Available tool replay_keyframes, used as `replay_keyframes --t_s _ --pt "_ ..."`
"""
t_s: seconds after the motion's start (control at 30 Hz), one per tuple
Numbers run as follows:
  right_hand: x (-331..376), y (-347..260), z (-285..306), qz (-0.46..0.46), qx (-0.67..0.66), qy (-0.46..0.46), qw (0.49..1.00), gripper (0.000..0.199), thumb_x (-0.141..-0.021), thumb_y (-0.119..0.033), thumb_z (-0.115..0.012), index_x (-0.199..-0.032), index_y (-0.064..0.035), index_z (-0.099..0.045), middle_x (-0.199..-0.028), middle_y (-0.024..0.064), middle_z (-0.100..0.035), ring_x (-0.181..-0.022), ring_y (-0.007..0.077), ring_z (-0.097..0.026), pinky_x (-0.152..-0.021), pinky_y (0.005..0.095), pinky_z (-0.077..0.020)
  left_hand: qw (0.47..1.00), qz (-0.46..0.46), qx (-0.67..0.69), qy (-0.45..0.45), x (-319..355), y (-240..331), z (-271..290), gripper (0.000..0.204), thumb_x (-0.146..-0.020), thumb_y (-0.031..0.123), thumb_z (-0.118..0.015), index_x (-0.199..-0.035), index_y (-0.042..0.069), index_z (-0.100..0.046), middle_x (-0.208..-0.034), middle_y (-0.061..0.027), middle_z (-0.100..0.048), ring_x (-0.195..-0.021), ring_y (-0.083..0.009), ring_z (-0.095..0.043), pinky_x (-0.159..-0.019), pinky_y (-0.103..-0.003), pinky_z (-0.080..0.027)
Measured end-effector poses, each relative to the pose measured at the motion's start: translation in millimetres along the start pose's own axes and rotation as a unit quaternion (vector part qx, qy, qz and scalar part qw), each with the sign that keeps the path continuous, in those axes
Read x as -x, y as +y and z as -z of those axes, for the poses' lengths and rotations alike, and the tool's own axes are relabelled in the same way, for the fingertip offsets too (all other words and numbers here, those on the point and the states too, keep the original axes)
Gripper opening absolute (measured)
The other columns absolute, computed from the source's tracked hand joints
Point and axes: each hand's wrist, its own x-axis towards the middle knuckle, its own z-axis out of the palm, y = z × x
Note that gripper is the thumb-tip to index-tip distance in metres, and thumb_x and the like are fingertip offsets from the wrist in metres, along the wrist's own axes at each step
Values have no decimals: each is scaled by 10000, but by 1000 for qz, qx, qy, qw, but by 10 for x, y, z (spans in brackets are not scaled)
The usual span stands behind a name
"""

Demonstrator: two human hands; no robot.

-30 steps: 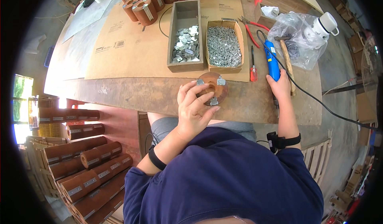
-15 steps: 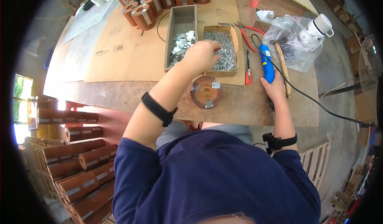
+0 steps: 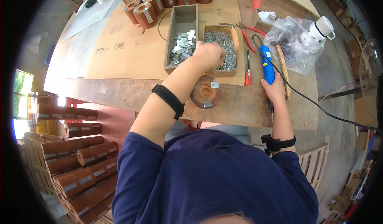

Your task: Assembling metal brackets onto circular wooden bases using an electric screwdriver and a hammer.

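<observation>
1. Left hand (image 3: 208, 55) reaches into the cardboard box of screws (image 3: 220, 48), grip curled among them.
2. Right hand (image 3: 274, 91) is clenched on the blue power screwdriver (image 3: 266, 64).
3. The brown round disc (image 3: 205, 97) lies on the desk (image 3: 119, 94), between both hands.

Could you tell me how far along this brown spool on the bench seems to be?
Two metal plates already sit on the brown spool. The left hand is in the box of screws; the right hand rests on the blue power tool. Whether the plates are fastened cannot be told.
</observation>
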Motion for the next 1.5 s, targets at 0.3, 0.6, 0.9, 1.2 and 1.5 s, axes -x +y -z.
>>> replay_keyframes --t_s 0.3,0.6,0.9,1.2,1.5 --pt "-31 21 -23 18 -2 13 1000 698 -674 -336 -640 -1248 -55 -358 -1162 202 -485 -1066 332 -475 -884 406 -389 976 -35 24 214 252 27 115 117 -701 269 -636 -755 171 -668 -794 -1 -568 -798 -204 -553 -713 -356 -357" --pt "48 133 49 60 -343 -2 937 660 -673 -219 -669 -1216 8 -373 -1002 146 -547 -879 237 -552 -782 320 -440 904 -96 300 288 1147 168 427 63 -746 21 -597 -808 16 -611 -766 -74 -527 -720 -184 -522 -660 -260 -417" --pt "564 -1123 1208 300 -770 -114 551 583 -692 -65 -547 -1233 -49 -330 -885 85 -478 -789 193 -495 -725 351 -451 846 -119 453 254 1649 427 204 79 -783 12 -564 -852 4 -603 -818 -70 -541 -777 -155 -517 -667 -255 -412" --pt "900 -1440 1106 429 -759 -135 472 558 -743 -90 -509 -1251 -58 -281 -851 77 -468 -752 177 -484 -712 370 -457 754 -82 609 232 1749 446 -27 68 -824 35 -535 -846 -13 -579 -804 -59 -527 -729 -126 -498 -649 -245 -405" --pt "957 -1464 1116 418 -764 -139 471 554 -739 -84 -502 -1246 -52 -280 -848 73 -464 -748 174 -483 -703 366 -456 733 -104 630 237 1773 448 -87 126 -859 88 -506 -882 -20 -568 -839 -86 -542 -730 -126 -507 -665 -239 -418"
